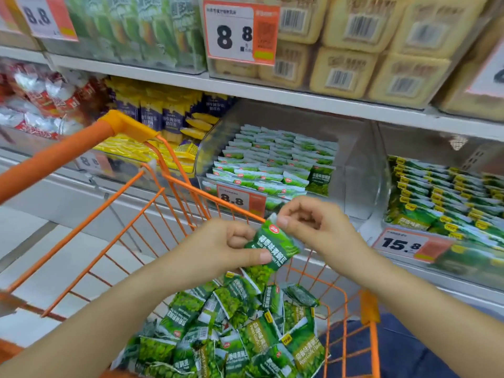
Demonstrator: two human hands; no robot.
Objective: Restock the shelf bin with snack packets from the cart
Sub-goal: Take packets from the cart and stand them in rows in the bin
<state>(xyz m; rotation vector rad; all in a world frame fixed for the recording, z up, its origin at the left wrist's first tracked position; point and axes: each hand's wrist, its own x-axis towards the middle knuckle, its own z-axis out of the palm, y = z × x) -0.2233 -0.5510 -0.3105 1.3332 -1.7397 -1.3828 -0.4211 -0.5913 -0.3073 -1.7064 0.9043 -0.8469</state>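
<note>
Both hands on one green packet above the cart, bin straight ahead.

The right hand [313, 225] pinches the snack packet [272, 248] by its top corner while the left hand [223, 246] grips its lower half, long axis tilted up toward the right. The shelf bin [351, 170] lies just beyond the cart's [152, 192] far rim (right hand looks nearer), more packets [245, 331] heaped at the cart's near end below.

Cart [169, 186] handle cut off left; far-right tag [491, 75] blurred.
</note>
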